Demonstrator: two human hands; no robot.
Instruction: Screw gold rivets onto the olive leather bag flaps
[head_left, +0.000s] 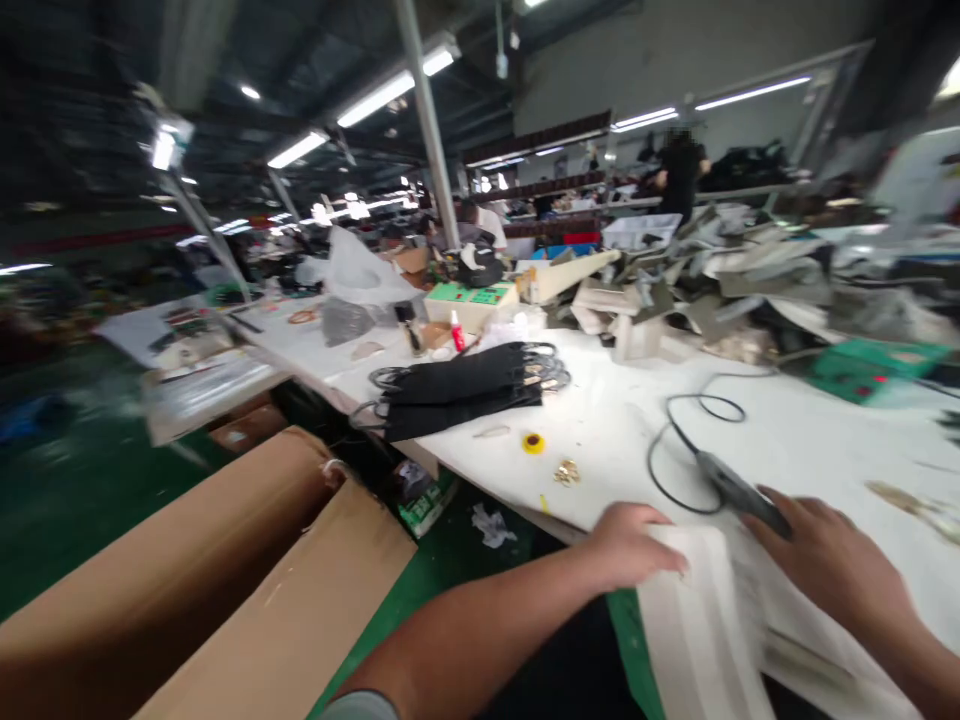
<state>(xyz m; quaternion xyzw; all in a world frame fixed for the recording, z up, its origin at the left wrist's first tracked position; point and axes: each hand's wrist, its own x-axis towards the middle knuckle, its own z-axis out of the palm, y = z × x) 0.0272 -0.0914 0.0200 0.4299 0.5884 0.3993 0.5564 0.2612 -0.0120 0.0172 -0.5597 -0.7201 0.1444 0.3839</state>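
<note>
My left hand (630, 548) is closed on the top edge of an off-white piece (705, 610), fabric or thin board, which hangs down over the table's front edge. My right hand (832, 560) has its fingers round a dark corded hand tool (739, 490), whose tip points away over the tabletop. A black cord (660, 440) loops from the tool back toward a green box (874, 370) with a red light. Small gold metal pieces (567, 473) and a yellow ring-shaped item (533, 443) lie just beyond my left hand. The right hand is slightly blurred.
Stacked black pieces with cord loops (465, 390) lie on the white table (607, 400). A red bottle (457, 332) stands behind them. Pale scraps (720, 280) are heaped at the back right. A large open cardboard box (300, 590) stands at left. A person (681, 175) is far behind.
</note>
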